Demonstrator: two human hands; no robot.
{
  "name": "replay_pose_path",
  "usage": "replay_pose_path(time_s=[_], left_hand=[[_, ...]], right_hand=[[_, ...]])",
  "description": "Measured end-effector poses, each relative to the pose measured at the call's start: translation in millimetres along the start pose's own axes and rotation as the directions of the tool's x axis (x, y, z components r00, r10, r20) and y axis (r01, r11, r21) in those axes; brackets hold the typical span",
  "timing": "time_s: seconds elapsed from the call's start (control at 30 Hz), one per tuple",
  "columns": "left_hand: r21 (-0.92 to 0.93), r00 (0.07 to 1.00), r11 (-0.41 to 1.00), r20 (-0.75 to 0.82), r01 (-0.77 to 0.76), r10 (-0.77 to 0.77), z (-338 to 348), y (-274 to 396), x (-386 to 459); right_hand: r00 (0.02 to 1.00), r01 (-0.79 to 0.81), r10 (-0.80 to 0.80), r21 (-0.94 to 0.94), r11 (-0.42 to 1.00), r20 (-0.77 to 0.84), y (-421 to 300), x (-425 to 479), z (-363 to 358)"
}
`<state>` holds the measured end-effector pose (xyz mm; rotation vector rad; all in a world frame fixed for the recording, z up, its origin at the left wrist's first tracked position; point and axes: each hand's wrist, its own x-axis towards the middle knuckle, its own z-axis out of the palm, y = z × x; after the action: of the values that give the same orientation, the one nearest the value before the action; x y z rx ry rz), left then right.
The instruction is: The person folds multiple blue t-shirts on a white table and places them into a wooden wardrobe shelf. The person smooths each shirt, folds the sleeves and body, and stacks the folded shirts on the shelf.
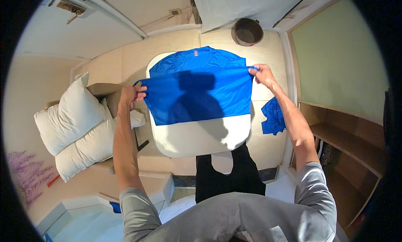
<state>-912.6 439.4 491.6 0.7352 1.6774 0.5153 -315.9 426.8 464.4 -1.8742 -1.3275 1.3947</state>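
A blue shirt (pixel 201 97) lies on a white table (pixel 201 138) with rounded corners, its neckline at the far side. The lower part of the cloth is folded up over the body, and a sharp shadow falls across it. At the fold's left end, my left hand (pixel 133 93) pinches the edge. My right hand (pixel 263 74) grips the fold's right end between thumb and fingers. The cloth between both hands is stretched nearly flat.
Another blue cloth (pixel 274 116) lies crumpled on the floor right of the table. A dark bucket (pixel 247 32) stands beyond it near the wall. White pillows (pixel 78 125) are piled at left. An open wooden shelf (pixel 348 141) is on the right.
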Motion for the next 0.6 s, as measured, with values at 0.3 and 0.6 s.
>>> replay_pose_path(time_s=[0.3, 0.6], left_hand=[[0.034, 0.980, 0.999, -0.199, -0.014, 0.021, 31, 48, 64], [-0.136, 0.922, 0.978, -0.374, -0.157, 0.096, 64, 43, 95]], right_hand=[[0.993, -0.047, 0.029, -0.155, 0.987, -0.115, -20, 81, -10], [0.980, -0.027, -0.019, -0.224, 0.974, -0.199, -10, 120, 14]])
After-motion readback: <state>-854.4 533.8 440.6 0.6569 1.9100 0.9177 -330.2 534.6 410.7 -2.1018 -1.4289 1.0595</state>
